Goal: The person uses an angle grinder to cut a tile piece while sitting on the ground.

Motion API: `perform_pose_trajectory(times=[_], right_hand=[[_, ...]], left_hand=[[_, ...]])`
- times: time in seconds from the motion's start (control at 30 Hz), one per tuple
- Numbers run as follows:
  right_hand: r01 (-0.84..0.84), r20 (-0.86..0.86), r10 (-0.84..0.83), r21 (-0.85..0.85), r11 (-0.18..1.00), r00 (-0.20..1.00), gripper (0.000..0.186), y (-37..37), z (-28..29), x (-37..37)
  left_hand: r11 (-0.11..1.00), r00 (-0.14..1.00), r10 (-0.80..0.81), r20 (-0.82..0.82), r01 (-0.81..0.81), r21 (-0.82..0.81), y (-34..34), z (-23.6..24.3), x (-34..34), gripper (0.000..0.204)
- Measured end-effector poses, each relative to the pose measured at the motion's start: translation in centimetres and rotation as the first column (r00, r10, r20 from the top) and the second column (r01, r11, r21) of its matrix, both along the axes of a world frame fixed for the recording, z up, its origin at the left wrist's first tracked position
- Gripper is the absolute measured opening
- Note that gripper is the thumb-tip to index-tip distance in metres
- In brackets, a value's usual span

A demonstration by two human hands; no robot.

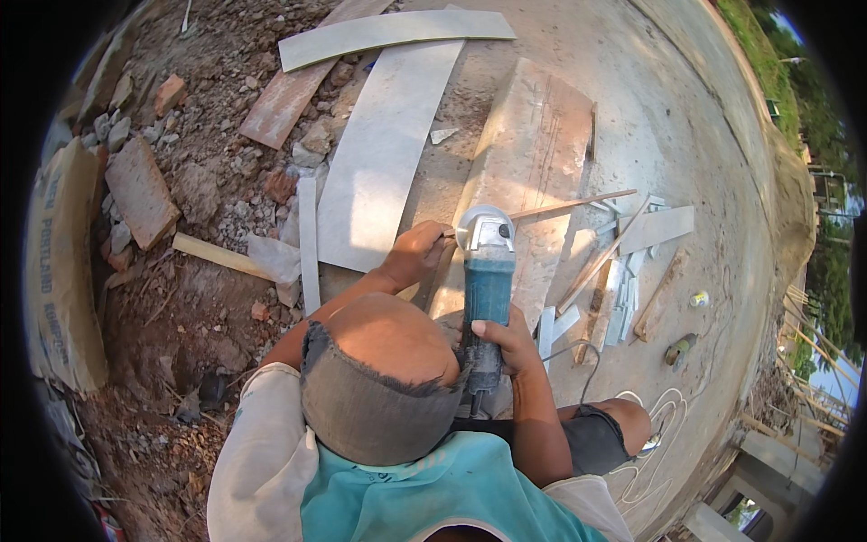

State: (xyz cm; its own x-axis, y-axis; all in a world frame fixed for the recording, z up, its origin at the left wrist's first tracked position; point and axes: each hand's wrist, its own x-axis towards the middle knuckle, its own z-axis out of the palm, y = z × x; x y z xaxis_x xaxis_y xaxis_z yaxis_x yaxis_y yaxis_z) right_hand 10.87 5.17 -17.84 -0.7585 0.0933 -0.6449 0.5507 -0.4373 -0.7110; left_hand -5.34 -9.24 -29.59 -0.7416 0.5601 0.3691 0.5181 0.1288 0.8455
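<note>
My right hand is wrapped round the body of a teal and grey angle grinder. The grinder points away from me, its silver head and disc guard at the far end. Just left of that head, my left hand pinches the near end of a thin wooden strip. The strip passes behind the grinder head and sticks out to the right. Whether the disc touches the wood is hidden by the head. Beneath both lies a long, dusty wooden beam.
Left of the beam lie pale flat boards on rubble and a brick. To the right are several offcuts, a second power tool and a coiled cable. A paper cement bag stands far left. My bent knee is close below my left hand.
</note>
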Motion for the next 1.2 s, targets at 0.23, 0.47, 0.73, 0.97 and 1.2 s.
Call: perform_pose_trajectory(times=[0.23, 0.47, 0.73, 0.97, 1.2], right_hand=[[0.043, 0.002, -0.043, 0.021, 0.999, 0.999, 0.053, 0.9, 0.0, 0.0], [0.087, 0.028, -0.087, 0.005, 0.996, 0.996, 0.052, 1.6, 0.7, 0.1], [0.121, 0.003, -0.121, -0.006, 0.993, 0.993, 0.050, 2.3, 0.6, 0.2], [0.169, 0.011, -0.169, 0.018, 0.985, 0.985, 0.047, 2.8, 0.0, 0.4], [0.168, -0.022, -0.169, -0.004, 0.986, 0.985, 0.046, 3.5, 0.2, 0.5]], left_hand=[[1.000, 1.000, -0.014, -0.003, 0.014, -0.026, -0.2, 0.4, -0.2, 0.009], [0.999, 1.000, -0.002, 0.010, 0.003, -0.054, -1.1, 0.4, -0.1, 0.016], [0.995, 0.998, 0.017, 0.055, -0.011, -0.104, -3.3, 0.4, 0.2, 0.016], [0.995, 0.999, -0.001, 0.054, 0.007, -0.103, -5.8, -0.2, 0.5, 0.018], [0.997, 0.997, -0.008, 0.071, 0.014, -0.073, -7.4, -0.9, 0.8, 0.019]])
